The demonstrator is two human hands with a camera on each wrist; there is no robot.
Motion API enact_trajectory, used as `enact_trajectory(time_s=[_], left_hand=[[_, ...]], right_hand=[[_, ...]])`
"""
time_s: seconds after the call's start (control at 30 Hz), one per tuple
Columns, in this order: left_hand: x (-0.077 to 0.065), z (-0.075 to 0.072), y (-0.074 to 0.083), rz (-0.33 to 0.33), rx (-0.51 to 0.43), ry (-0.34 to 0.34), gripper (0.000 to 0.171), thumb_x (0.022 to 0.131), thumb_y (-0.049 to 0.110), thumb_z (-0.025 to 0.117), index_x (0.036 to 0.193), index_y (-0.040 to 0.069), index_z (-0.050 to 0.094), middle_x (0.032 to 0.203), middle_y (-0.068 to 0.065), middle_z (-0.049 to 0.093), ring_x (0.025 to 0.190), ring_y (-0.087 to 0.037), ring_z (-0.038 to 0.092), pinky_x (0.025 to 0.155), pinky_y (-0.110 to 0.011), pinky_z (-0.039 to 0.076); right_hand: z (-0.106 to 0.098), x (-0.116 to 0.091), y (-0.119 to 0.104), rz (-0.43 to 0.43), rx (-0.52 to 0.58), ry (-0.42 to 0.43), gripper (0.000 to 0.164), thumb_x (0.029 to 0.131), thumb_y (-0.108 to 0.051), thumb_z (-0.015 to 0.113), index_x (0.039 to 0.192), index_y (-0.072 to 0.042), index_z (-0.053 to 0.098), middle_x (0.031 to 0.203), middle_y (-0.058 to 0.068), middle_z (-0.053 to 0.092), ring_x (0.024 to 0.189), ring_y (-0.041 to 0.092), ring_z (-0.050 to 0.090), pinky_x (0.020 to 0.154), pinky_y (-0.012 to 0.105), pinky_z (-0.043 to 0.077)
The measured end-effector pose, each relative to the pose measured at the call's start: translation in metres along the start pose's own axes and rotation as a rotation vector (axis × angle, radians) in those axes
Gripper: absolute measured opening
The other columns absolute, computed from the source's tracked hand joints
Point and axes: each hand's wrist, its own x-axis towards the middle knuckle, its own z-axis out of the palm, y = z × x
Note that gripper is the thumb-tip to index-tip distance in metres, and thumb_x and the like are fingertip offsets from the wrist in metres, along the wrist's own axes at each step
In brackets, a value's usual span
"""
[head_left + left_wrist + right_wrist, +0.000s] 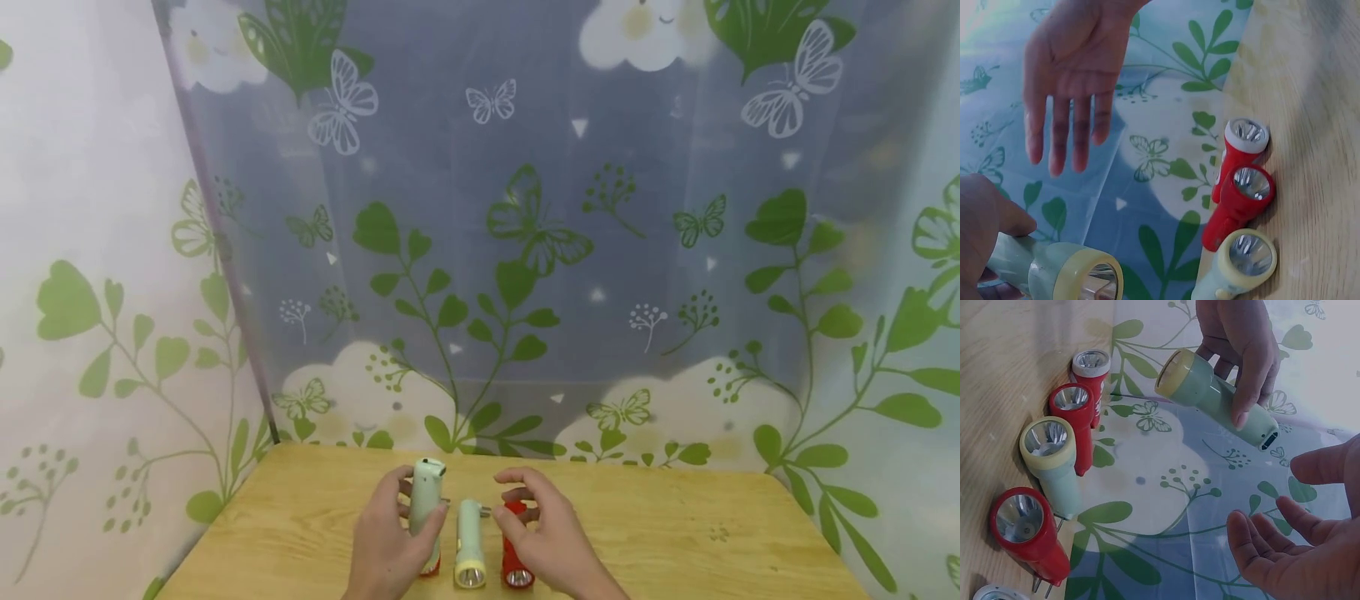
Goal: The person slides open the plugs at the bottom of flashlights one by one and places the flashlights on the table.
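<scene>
My left hand (390, 533) grips a pale green flashlight (426, 500) around its body, raised above the table. The cream-rimmed lens of the held flashlight (1200, 387) shows in the right wrist view, its slim tail end toward my right hand. That right hand (551, 533) is held out with nothing in it, fingers loosely bent and spread. In the head view it overlaps a red flashlight (516, 554). Between the hands, a second green flashlight (470, 537) lies on the table with metal prongs out at its side.
Several flashlights form a row on the wooden table (675, 533), including a red one with a white rim (1091, 365) and another red one (1029, 534). At the row's near end in the right wrist view is a white rim (1000, 592). A patterned curtain (525, 333) hangs behind.
</scene>
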Motion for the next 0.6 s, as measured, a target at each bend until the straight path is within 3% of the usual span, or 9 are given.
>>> enact_trajectory(time_s=[0.33,0.5,0.6], left_hand=[[-0.009,0.006,0.010,0.039,-0.024,-0.046,0.054,0.083,0.028,0.084,0.128,0.010,0.058,0.101,-0.002,0.067,0.076,-0.007,0.064,0.064,-0.021,0.051],[-0.016,0.011,0.012,0.136,-0.036,-0.043,0.052,0.081,0.028,0.085,0.123,0.010,0.060,0.096,0.001,0.068,0.073,-0.002,0.062,0.060,-0.018,0.049],[-0.018,0.014,0.014,0.161,-0.050,-0.049,0.051,0.080,0.026,0.086,0.122,0.012,0.061,0.093,0.003,0.067,0.070,0.001,0.060,0.059,-0.018,0.048]], right_hand=[[0.004,0.005,-0.007,-0.047,-0.034,-0.022,0.034,0.098,-0.027,0.067,0.130,-0.017,0.060,0.136,0.007,0.061,0.117,0.026,0.062,0.085,0.025,0.054],[0.006,0.004,-0.011,-0.080,-0.032,-0.046,0.038,0.098,-0.031,0.067,0.132,-0.017,0.059,0.139,0.011,0.059,0.118,0.031,0.063,0.085,0.025,0.055],[0.008,0.004,-0.014,-0.099,-0.035,-0.056,0.039,0.098,-0.031,0.068,0.133,-0.018,0.058,0.139,0.010,0.058,0.119,0.031,0.062,0.085,0.025,0.055]])
